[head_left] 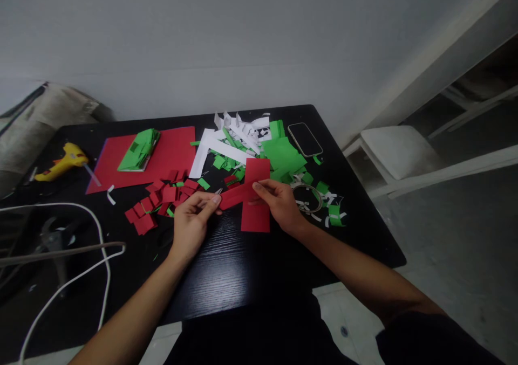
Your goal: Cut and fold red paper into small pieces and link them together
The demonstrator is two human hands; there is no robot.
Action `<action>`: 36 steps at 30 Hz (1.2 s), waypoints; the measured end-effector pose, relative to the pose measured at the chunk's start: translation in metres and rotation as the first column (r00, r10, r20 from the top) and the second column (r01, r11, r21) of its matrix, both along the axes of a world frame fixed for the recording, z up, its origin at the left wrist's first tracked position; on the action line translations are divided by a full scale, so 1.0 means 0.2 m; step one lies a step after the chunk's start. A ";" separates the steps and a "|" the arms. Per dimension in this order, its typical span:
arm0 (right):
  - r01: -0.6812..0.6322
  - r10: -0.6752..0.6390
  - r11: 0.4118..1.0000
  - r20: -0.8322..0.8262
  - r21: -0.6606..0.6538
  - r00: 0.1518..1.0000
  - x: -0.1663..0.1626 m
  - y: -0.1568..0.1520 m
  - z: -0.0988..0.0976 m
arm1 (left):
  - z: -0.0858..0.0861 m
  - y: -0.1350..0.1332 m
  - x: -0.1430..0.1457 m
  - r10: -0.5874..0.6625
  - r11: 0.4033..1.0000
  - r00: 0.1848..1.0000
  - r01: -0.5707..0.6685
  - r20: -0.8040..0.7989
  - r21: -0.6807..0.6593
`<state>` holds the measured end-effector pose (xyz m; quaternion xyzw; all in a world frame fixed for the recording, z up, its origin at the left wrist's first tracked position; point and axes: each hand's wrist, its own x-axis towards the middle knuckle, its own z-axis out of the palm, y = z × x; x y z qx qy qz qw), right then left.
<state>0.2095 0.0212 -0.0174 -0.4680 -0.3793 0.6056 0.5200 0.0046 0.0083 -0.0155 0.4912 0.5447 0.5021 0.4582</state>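
Observation:
A narrow red paper strip (233,196) is stretched between my two hands above the black table. My left hand (193,218) pinches its left end between thumb and fingers. At the other end, the thumb and fingers of my right hand (279,200) are closed on the strip. A larger red paper rectangle (256,218) shows upright behind the strip; whether my right hand also grips it I cannot tell. Just past my left fingertips a small pointed metal tip (219,191) pokes out, mostly hidden. Folded red paper pieces (170,194) are heaped left of the strip.
White paper strips (198,157) and green paper (285,157) pile up at the back. A phone (305,139) and tape ring (309,199) lie right. Leftward are a red sheet (174,144), green bundle (140,150), yellow glue gun (67,163) and white cable (101,230).

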 end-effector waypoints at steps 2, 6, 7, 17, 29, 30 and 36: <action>0.005 -0.005 1.000 0.001 -0.006 1.000 0.00 0.00 0.00 | 0.00 0.00 0.00 -0.013 1.000 1.000 0.013 -0.002 -0.001; 0.010 -0.010 1.000 0.006 -0.005 1.000 0.00 0.00 -0.01 | 0.01 0.01 0.00 -0.064 0.998 0.998 0.064 -0.003 -0.009; 0.010 -0.010 1.000 0.008 -0.001 1.000 0.00 0.01 -0.01 | 0.01 0.01 0.01 -0.079 0.997 0.997 0.079 0.005 -0.020; 0.001 -0.001 1.000 0.022 0.020 1.000 0.00 0.00 -0.01 | 0.02 0.00 0.02 -0.127 0.989 0.992 0.127 0.005 -0.077; -0.022 0.020 0.999 -0.063 -0.031 0.998 0.00 0.01 0.00 | 0.03 0.00 0.01 -0.129 0.987 0.991 0.133 0.046 -0.085; -0.024 0.022 0.999 -0.065 -0.035 0.998 0.00 0.01 0.00 | 0.02 0.00 0.01 -0.128 0.988 0.990 0.132 0.054 -0.086; -0.099 0.093 0.993 -0.091 -0.068 0.992 0.00 0.01 0.01 | 0.00 0.01 0.00 -0.096 0.990 0.992 0.104 0.083 -0.098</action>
